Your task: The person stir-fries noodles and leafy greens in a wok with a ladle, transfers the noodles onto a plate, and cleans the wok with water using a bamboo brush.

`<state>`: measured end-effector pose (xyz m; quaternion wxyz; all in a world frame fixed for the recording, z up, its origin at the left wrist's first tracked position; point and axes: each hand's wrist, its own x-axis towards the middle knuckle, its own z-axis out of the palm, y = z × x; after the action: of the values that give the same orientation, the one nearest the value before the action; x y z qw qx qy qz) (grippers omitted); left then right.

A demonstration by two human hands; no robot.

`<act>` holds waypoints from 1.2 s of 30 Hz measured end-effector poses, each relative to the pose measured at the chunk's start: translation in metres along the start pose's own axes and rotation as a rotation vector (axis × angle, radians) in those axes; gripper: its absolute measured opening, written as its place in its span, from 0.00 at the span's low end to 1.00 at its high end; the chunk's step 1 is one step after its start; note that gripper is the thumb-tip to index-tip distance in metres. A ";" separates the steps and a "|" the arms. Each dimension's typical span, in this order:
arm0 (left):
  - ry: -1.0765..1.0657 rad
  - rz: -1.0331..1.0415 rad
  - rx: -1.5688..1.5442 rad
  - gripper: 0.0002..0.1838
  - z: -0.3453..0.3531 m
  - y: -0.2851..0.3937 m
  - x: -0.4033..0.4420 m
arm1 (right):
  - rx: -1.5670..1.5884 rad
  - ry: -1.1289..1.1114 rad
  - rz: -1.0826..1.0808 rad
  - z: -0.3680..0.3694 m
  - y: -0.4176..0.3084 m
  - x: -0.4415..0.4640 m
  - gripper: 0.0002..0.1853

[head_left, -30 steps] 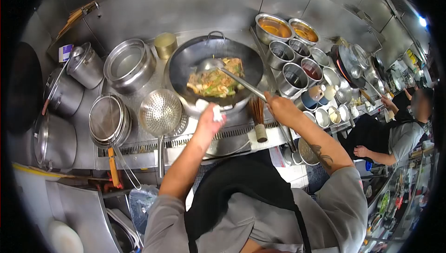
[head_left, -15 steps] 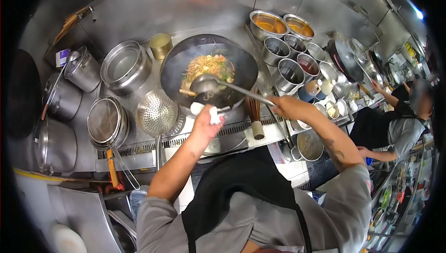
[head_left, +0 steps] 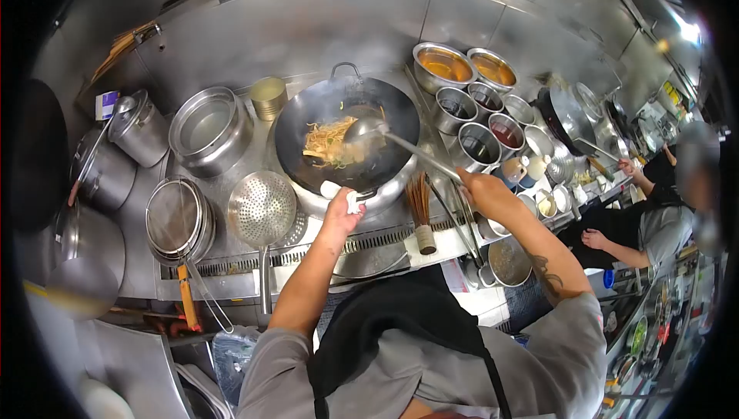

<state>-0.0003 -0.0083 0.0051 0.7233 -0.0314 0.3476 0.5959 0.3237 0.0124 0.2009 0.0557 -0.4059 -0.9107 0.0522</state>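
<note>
The left hand (head_left: 339,214) grips a cloth (head_left: 352,202) at the near rim of the wok (head_left: 389,163). The right hand (head_left: 485,192) holds the ladle (head_left: 422,154), slanting away leftward, bowl over the wok's noodles (head_left: 327,142); a far box (head_left: 106,105) bears unreadable print.

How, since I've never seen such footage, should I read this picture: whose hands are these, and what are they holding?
No machine here: these are a person's bare hands, filmed by a camera worn on the head, looking forward and down. The left hand grips a white cloth at the near rim of a wok. The right hand holds a ladle, its bowl inside the wok by noodle-like food. On the counter, a perforated skimmer is left of the wok; a brush and open metal containers are right.
</note>
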 end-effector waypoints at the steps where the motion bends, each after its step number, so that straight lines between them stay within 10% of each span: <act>1: -0.001 0.009 0.006 0.00 0.002 -0.001 0.002 | 0.026 0.000 0.045 0.003 0.003 0.010 0.25; 7: 0.014 -0.001 -0.014 0.02 0.007 -0.003 0.009 | 0.237 0.144 0.232 0.081 0.032 0.105 0.20; 15: 0.141 -0.010 -0.019 0.04 0.017 0.000 0.000 | 0.910 -0.206 0.280 0.123 -0.056 0.166 0.13; 21: 0.113 -0.034 -0.023 0.04 0.009 0.002 0.008 | 0.290 -0.039 -0.230 0.129 0.028 0.079 0.22; 26: 0.074 0.054 -0.106 0.02 0.028 -0.017 -0.019 | -0.244 -0.132 -0.178 0.018 0.041 0.055 0.23; 30: 0.147 0.038 -0.121 0.04 0.086 -0.036 -0.092 | -0.032 -0.032 -0.263 0.001 0.040 0.030 0.23; 36: 0.174 0.036 -0.091 0.02 0.073 -0.043 -0.082 | 0.315 -0.445 -0.199 -0.051 0.036 0.007 0.24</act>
<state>0.0680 -0.0561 0.0888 0.6774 -0.1095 0.3821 0.6190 0.3523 0.0442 0.2469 -0.0781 -0.2795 -0.9166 0.2751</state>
